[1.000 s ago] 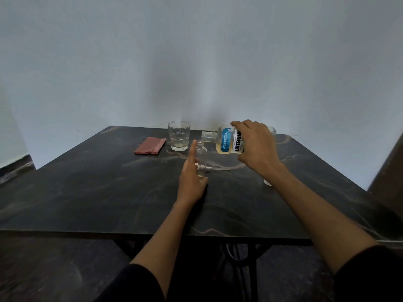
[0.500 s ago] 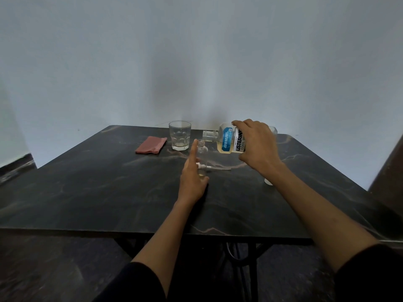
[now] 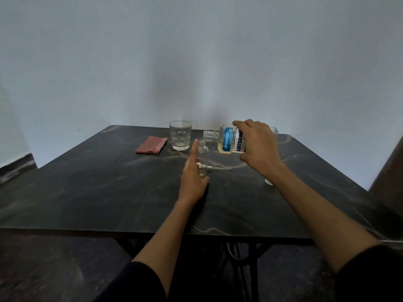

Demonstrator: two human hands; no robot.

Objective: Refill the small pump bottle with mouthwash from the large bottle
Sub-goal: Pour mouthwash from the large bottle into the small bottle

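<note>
Head view | step: pour | right hand [image 3: 259,147] gripping tipped Listerine bottle [image 3: 230,140], neck just above uncapped small pump bottle [image 3: 202,156] on table [image 3: 87,182] | left hand [image 3: 193,177] steadying it, forefinger extended | next: tip further, mouths aligned

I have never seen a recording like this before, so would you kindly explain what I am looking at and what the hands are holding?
There is no machine: a person wears a camera on the head, looking down at both hands. The right hand holds the large mouthwash bottle tipped sideways, cap off, its mouth near the small bottle. The left hand steadies that small bottle, which stands upright and open. On the dark table also lie its pump head, a drinking glass, a reddish cloth and a small white object, perhaps a cap.
</note>
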